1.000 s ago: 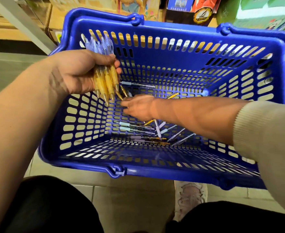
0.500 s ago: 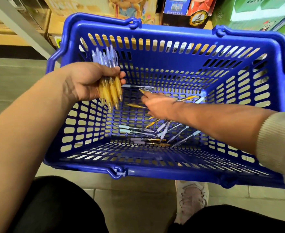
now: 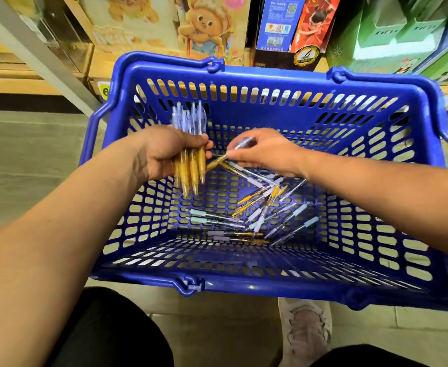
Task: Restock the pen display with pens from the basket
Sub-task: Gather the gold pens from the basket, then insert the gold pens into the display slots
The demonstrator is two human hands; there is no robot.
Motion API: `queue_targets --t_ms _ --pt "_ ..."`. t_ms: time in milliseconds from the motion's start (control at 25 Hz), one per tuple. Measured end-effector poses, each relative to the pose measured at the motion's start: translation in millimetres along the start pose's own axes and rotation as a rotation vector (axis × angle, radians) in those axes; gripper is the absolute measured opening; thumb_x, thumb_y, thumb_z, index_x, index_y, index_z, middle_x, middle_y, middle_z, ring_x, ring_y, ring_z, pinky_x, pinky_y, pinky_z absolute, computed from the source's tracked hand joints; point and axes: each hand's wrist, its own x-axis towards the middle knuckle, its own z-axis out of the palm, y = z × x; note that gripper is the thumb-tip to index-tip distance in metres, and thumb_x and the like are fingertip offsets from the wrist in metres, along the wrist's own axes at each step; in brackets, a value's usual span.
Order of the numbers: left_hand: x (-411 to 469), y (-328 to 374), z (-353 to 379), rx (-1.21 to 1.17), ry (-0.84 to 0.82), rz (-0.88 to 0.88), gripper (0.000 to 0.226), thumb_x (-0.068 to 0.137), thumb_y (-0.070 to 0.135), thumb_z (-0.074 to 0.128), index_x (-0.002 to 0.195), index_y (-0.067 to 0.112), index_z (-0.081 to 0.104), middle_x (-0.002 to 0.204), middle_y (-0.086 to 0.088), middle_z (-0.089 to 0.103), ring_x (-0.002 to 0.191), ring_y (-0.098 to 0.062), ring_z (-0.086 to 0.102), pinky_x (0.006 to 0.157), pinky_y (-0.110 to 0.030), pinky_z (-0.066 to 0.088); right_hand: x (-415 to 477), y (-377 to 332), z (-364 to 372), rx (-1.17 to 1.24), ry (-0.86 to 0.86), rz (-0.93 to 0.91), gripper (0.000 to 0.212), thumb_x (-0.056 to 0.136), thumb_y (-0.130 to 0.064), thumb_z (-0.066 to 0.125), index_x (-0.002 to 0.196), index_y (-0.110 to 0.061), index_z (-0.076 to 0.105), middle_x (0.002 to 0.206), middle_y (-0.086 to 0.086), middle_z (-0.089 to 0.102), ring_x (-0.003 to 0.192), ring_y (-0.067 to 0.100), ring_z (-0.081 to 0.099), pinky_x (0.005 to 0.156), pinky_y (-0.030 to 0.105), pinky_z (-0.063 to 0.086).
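Gripped in the left hand [image 3: 162, 154], fingers curled round: bundle of yellow-grip clear-barrel plastic pens [image 3: 192, 170]. One more yellow pen [image 3: 216, 162] is pinched by the right hand [image 3: 265, 152], just beside it. Other loose pens [image 3: 259, 215] are scattered on the floor of the blue slotted plastic basket [image 3: 270, 286]. Judged light, stiff, slick; the rubbery grip section is best taken.

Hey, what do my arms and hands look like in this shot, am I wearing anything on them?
No gloves on the left hand or right hand, and no watch or bracelet at either wrist. The left forearm and right forearm are uncovered as far as the frame shows them; no sleeve is in view.
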Motion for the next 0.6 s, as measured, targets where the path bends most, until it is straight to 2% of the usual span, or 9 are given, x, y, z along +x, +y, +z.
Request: queue_targets --t_ms 80,200,320,480,600 --pt "3.8 -0.5 4.6 -0.020 -0.006 -0.006 0.010 0.098 0.013 0.061 0.096 0.008 0.069 0.082 -0.002 0.076 0.072 -0.014 0.075 0.063 -0.033 0.063 -3.2 -3.9 -2.5 0.450 -0.046 0.075 0.009 0.091 -0.022 0.073 0.099 -0.018 0.074 0.103 0.003 0.075 0.104 0.015 0.070 0.087 0.027 0.058" --pt "8.8 1.8 13.8 0.005 -0.015 -0.005 0.011 0.099 0.013 0.060 0.094 0.009 0.069 0.081 -0.001 0.076 0.071 -0.012 0.074 0.064 -0.032 0.063 -3.8 -10.3 -2.9 0.705 -0.056 0.088 0.018 0.095 -0.021 0.067 0.112 -0.013 0.067 0.098 0.001 0.075 0.099 0.019 0.072 0.086 0.030 0.058" --pt "12.0 3.8 19.6 0.009 -0.034 -0.010 0.012 0.098 0.012 0.060 0.094 0.009 0.071 0.083 -0.002 0.076 0.072 -0.012 0.074 0.065 -0.032 0.063 -1.4 -20.6 0.0 0.655 -0.031 0.094 0.020 0.095 -0.020 0.066 0.113 -0.012 0.068 0.094 0.001 0.074 0.097 0.020 0.071 0.079 0.024 0.057" --pt "14.3 2.6 23.0 -0.007 -0.054 -0.013 0.014 0.099 0.010 0.058 0.096 0.009 0.071 0.080 -0.003 0.076 0.067 -0.012 0.073 0.064 -0.033 0.063 -3.5 -26.8 -1.8 0.433 -0.122 0.134 0.024 0.100 -0.011 0.059 0.122 -0.001 0.064 0.105 0.014 0.076 0.103 0.023 0.073 0.091 0.025 0.056" --pt "7.2 -3.1 27.6 -0.053 -0.039 -0.003 0.011 0.099 0.008 0.059 0.099 0.008 0.070 0.083 -0.005 0.076 0.070 -0.014 0.073 0.071 -0.034 0.062 -12.4 -40.9 -9.3 0.436 -0.081 0.182 0.021 0.100 -0.006 0.059 0.118 0.002 0.065 0.110 0.017 0.075 0.098 0.019 0.073 0.093 0.028 0.056"
